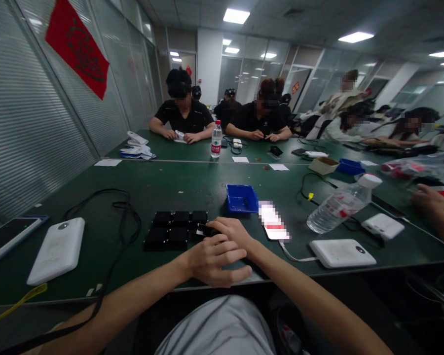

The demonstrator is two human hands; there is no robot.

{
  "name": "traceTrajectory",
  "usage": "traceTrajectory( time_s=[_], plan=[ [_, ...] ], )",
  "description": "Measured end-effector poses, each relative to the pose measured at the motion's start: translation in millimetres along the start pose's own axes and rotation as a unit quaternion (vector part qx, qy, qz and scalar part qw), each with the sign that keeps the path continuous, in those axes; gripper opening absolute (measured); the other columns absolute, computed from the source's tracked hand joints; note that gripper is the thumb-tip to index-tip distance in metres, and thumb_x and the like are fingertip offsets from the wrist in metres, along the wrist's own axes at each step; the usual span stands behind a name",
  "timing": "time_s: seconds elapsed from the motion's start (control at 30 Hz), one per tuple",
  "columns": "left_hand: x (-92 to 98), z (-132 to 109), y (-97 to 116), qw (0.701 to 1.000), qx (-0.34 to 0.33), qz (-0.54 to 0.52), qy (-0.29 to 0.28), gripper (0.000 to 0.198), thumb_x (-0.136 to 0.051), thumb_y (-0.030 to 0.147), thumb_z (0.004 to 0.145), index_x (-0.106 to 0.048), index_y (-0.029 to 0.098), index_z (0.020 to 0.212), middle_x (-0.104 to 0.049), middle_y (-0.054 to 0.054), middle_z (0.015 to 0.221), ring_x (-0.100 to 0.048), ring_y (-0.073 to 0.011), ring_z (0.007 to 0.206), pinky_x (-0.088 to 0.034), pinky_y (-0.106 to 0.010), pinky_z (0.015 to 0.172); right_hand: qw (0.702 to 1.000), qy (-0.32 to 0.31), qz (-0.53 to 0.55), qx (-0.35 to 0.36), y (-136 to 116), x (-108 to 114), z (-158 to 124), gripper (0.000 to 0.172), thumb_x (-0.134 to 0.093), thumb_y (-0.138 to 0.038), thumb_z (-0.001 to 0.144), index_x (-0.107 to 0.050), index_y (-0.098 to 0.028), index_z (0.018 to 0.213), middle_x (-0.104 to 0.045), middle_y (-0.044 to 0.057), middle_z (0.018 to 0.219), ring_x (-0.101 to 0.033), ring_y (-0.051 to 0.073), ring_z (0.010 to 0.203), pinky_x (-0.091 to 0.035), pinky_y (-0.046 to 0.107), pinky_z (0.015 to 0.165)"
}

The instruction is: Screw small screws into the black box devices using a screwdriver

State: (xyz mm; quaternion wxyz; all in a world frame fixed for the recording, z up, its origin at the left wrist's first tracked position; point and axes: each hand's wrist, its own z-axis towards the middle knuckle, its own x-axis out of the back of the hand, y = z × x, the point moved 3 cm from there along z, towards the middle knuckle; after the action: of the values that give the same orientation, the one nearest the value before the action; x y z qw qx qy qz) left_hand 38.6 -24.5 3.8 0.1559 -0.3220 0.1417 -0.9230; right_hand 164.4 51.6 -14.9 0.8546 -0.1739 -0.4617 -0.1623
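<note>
Several small black square boxes (168, 235) stand close together in two rows on the green table, with small shiny bits at their edges. My right hand (231, 230) reaches to the near right end of these rows. Its fingers are closed on a black piece (203, 230) with a shiny edge, partly hidden by the hand. My left hand (219, 261) is held just in front of the right one, its fingers loosely bent and apart, with nothing seen in it. Beyond my hands sits a blue tray (242, 212) with tiny dark parts inside.
Right of the tray lie a lit phone (273, 222), cabled to a white power bank (342, 253), and a tilted water bottle (338, 204). Another white device (57, 251) and a black cable (128, 217) are on the left. Co-workers sit across the table; a person's hand (431, 203) shows at right.
</note>
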Motion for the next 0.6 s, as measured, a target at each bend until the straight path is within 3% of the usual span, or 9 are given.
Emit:
traceTrajectory(
  time_s=[0.17,0.3,0.4,0.47,0.6],
  plan=[
    [-0.5,-2,-1,1.000,0.016,0.003,0.001,0.028,-0.061,0.035,0.094,-0.062,0.025,0.120,-0.066,-0.008,0.119,-0.063,-0.0228,0.108,-0.054,-0.039,0.092,0.996,0.049,0.058,-0.050,-4,9,5,0.029,-0.066,-0.040,0.097,-0.071,-0.017,0.114,-0.074,0.009,0.096,-0.070,0.021,0.087,-0.055,0.033,0.076],
    [-1.3,-4,-5,0.998,0.060,-0.001,0.019,0.033,-0.061,0.028,0.089,-0.061,0.023,0.122,-0.061,-0.010,0.124,-0.061,-0.0244,0.112,-0.054,-0.043,0.096,0.966,0.104,0.186,-0.144,1,24,10,0.029,-0.065,-0.042,0.096,-0.072,-0.017,0.111,-0.075,0.008,0.095,-0.069,0.020,0.083,-0.055,0.033,0.076],
    [2.1,-5,-11,0.991,0.112,0.022,0.064,0.038,-0.061,0.020,0.086,-0.058,0.024,0.124,-0.056,-0.009,0.124,-0.060,-0.0239,0.112,-0.056,-0.044,0.095,0.911,0.142,0.304,-0.238,14,32,10,0.036,-0.062,-0.046,0.096,-0.069,-0.018,0.118,-0.074,0.007,0.094,-0.068,0.018,0.078,-0.054,0.032,0.071],
    [5.0,-4,-16,0.984,0.153,0.046,0.080,0.042,-0.062,0.018,0.086,-0.055,0.025,0.126,-0.054,-0.009,0.124,-0.059,-0.0247,0.115,-0.057,-0.044,0.096,0.861,0.146,0.399,-0.281,23,31,8,0.045,-0.064,-0.051,0.093,-0.066,-0.018,0.123,-0.071,0.003,0.083,-0.065,0.016,0.069,-0.052,0.029,0.065],
    [7.8,-6,-24,0.970,0.226,0.065,0.067,0.057,-0.065,0.020,0.090,-0.044,0.020,0.143,-0.052,-0.015,0.132,-0.056,-0.0293,0.126,-0.055,-0.047,0.103,0.769,0.128,0.553,-0.295,31,25,6,0.048,-0.075,-0.049,0.086,-0.067,-0.021,0.124,-0.067,-0.001,0.078,-0.060,0.012,0.064,-0.050,0.025,0.064]
  ],
)
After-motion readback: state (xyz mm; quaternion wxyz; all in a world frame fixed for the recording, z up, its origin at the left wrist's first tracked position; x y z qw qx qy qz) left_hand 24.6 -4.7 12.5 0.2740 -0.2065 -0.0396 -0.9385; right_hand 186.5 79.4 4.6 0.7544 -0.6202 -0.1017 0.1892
